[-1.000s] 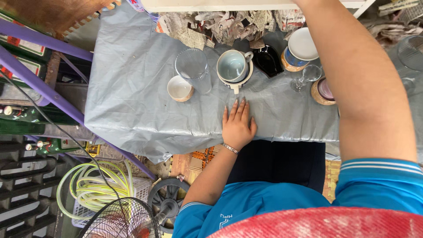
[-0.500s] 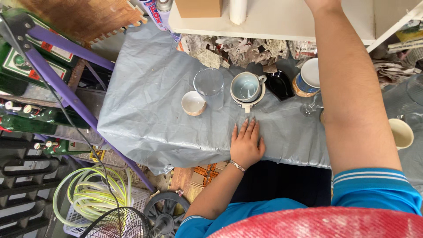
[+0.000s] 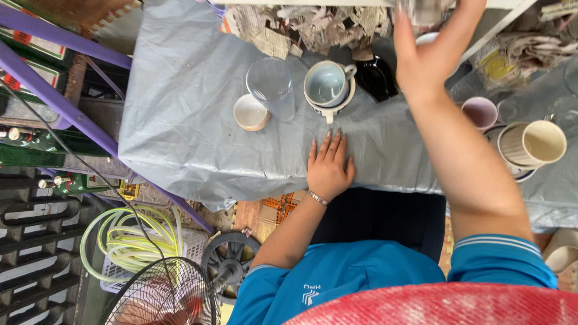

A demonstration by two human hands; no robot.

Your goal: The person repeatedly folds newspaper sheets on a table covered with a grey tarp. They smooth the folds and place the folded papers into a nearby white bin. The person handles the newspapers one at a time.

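Nearest, along the bottom edge: a blue shirt (image 3: pixel 337 277) and a red rim below it. Lower left: a black fan grille (image 3: pixel 159 295) and a coil of yellow-green hose (image 3: pixel 129 238) in a white basket.

Mid-frame: left hand (image 3: pixel 328 165) flat on the grey cloth (image 3: pixel 180 120), palm down, fingers together and straight, holding nothing, a thin bracelet at the wrist. Just past its fingertips, upper centre: a stack of pale blue cups (image 3: pixel 328 84) with handles, the top one empty, not touched by the hand. To the left of the stack: a clear glass (image 3: pixel 271 84), empty, and just beside it a small tan cup (image 3: pixel 250 112), white inside, empty. To the right of the stack: a black dish (image 3: pixel 376 78).

Right side: the right forearm stretched up across the frame. Beside it, at the right edge: a cream ribbed cup (image 3: pixel 533 143) lying tilted on a saucer, mouth toward the right, empty; a small mauve cup (image 3: pixel 480 112) just left of it, also empty.

Farthest, top right: right hand (image 3: pixel 430 51) raised, fingers curled round a blurred clear glass object (image 3: pixel 424 11) at the very top edge; whether actually gripped or only touched, cannot tell. Under the palm, a white rim partly hidden. Along the top: crumpled newspaper (image 3: pixel 301 24). Upper left: purple metal bars (image 3: pixel 66 102).
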